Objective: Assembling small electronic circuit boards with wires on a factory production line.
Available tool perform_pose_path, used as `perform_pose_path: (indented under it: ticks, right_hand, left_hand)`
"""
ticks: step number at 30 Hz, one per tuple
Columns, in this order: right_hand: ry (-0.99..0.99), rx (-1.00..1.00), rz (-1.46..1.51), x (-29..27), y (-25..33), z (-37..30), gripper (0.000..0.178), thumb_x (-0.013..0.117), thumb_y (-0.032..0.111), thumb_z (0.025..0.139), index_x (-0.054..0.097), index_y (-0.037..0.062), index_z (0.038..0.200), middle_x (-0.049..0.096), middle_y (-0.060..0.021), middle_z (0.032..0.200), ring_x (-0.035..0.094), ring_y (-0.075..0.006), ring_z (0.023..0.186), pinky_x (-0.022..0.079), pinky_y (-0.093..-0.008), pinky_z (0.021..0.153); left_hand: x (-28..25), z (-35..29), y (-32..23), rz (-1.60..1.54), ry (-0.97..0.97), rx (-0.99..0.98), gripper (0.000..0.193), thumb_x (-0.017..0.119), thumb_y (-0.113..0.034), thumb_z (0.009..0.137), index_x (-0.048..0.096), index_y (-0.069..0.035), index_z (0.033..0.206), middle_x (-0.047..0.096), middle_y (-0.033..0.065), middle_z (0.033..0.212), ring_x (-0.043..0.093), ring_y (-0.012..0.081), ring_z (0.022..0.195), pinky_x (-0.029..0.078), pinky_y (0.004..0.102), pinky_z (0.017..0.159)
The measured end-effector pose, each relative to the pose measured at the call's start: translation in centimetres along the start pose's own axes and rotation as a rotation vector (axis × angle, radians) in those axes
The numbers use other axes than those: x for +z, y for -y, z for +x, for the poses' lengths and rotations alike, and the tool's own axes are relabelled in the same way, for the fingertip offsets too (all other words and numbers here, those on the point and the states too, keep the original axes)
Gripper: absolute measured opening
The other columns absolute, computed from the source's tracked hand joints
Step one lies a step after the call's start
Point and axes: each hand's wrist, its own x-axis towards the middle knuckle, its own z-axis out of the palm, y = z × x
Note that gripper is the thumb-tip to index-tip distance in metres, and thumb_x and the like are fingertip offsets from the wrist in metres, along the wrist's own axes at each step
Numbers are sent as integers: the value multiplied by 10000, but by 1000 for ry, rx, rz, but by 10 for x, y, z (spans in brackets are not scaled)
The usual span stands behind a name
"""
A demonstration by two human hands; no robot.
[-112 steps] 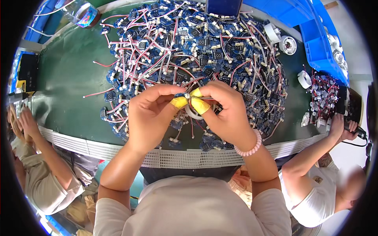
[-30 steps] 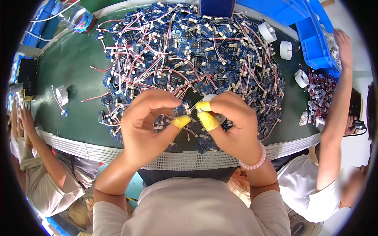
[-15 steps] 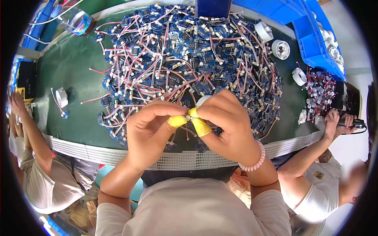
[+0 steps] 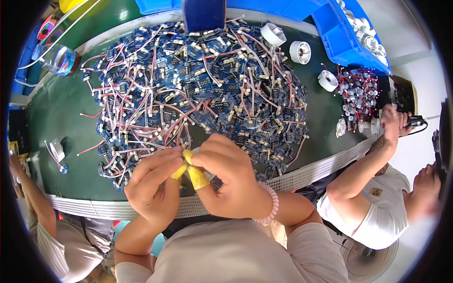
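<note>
Fingertips of my left hand (image 4: 153, 184) and my right hand (image 4: 231, 179) meet in a pinch above the near edge of the pile. Yellow tape (image 4: 198, 178) wraps the thumb and index tip of the right hand, and yellow also covers a left fingertip. Whatever small piece sits between the tips is almost wholly hidden. A pale part shows behind the right fingers, too covered to name. Just beyond both hands spreads a heap of small blue circuit boards (image 4: 181, 70), with red-and-white connector cables (image 4: 146, 128) tangled through its left half.
White round housings (image 4: 300, 52) stand right of the heap, near a blue bin (image 4: 334, 40) and small wired motors (image 4: 358, 92). Another white housing (image 4: 57, 149) lies left. A blue post (image 4: 204, 15) rises behind. A bottle (image 4: 60, 60) stands far left. Co-workers' hands (image 4: 392, 123) flank the table.
The view has shifted, so the table's contents sit further left. My hands stay pinched together, and the small metallic-looking piece seen between the fingertips before is now mostly covered.
</note>
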Motion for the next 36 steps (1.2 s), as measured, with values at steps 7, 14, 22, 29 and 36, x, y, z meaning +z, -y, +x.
perform_pose_path:
  ticks: [7,14,22,29,36]
  right_hand:
    - [267,524,502,-16,41,0,314,668,137,713,598,45,1004,628,-72,980,586,-201,904,451,-335,789]
    - [-224,111,-258,-77,4,20,378,673,85,761,591,38,1127,636,-91,984,581,-191,879,421,-279,728]
    - [53,-109,-162,-5,-8,16,347,685,60,699,607,17,1034,557,-81,809,507,-253,726,380,-363,653]
    - [58,-93,-18,3,-20,28,285,714,47,695,629,19,966,568,-70,797,522,-214,700,418,-295,630]
    - [16,-31,73,13,-33,24,209,683,19,728,637,10,931,606,-93,879,573,-208,752,455,-282,679]
  left_hand:
    - [-4,-18,-9,-209,158,-63,219,638,35,715,623,45,933,652,168,935,642,256,867,507,345,782]
    - [-25,16,4,-454,-58,-476,178,559,93,839,576,47,1010,615,86,980,598,133,913,471,239,808]
    - [-22,14,2,-515,-73,-571,229,564,82,842,572,39,1067,618,84,1009,593,129,947,473,233,811]
    - [-24,10,5,-512,-32,-593,216,555,78,849,580,35,1059,621,89,1011,599,126,921,488,239,782]
    - [-23,10,6,-465,-28,-500,178,531,84,859,571,39,1026,580,84,1010,586,140,925,487,253,805]
